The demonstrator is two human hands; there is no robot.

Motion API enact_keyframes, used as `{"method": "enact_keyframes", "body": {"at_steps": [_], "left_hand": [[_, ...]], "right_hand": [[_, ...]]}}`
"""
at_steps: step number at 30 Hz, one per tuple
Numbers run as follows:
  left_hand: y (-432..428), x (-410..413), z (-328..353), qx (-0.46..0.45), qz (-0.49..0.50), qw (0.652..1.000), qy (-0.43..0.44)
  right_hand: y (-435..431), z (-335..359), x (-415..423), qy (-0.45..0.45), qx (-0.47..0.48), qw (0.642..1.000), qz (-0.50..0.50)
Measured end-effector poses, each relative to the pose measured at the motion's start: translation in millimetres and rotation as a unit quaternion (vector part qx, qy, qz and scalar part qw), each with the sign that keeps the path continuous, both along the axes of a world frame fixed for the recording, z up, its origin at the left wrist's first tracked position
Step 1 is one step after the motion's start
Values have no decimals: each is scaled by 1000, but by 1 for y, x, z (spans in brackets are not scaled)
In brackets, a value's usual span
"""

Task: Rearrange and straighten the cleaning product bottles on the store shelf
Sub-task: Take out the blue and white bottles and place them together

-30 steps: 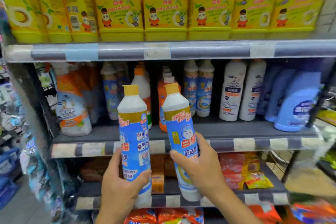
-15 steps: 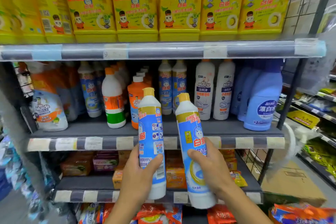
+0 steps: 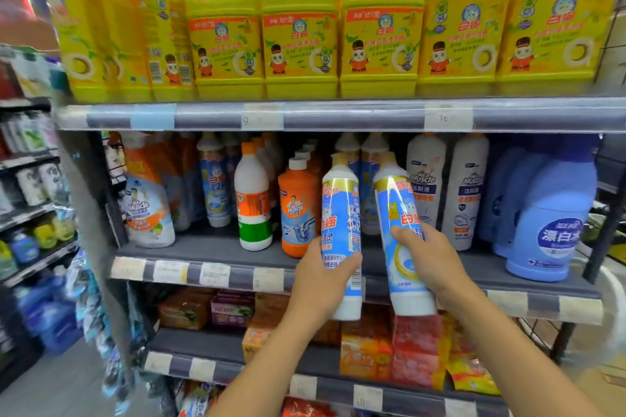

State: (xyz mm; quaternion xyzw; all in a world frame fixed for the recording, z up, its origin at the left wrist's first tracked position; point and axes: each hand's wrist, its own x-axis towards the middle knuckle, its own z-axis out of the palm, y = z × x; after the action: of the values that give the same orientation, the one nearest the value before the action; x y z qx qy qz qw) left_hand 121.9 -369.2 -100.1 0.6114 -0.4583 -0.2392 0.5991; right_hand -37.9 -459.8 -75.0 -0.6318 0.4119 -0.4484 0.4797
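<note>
Raised since the earlier frame, both bottles now sit at centre frame, before the middle shelf (image 3: 210,244). Your left hand (image 3: 318,278) wraps its fingers round the left blue-label bottle (image 3: 340,213); your right hand (image 3: 430,257) grips the tilted right blue-label bottle (image 3: 399,213). Shelving beside the orange drain-cleaner bottle (image 3: 298,210) probably follows.

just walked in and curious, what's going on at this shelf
A person holds one blue-labelled bottle in each hand. The left hand grips the left bottle, and the right hand grips the right bottle, which is tilted slightly. Both are held in front of the middle shelf, near the orange bottle and the white bottles, not yet set down.
</note>
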Motion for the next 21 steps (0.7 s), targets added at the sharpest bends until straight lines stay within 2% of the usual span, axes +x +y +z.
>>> {"method": "enact_keyframes", "body": {"at_steps": [14,21], "left_hand": [[-73,12,8,-32,1,999,-17],[-100,12,14,-44,8,999,12]], "right_hand": [[-56,10,46,-60,-28,998,8],[-78,0,53,-30,-71,997,-10]]}}
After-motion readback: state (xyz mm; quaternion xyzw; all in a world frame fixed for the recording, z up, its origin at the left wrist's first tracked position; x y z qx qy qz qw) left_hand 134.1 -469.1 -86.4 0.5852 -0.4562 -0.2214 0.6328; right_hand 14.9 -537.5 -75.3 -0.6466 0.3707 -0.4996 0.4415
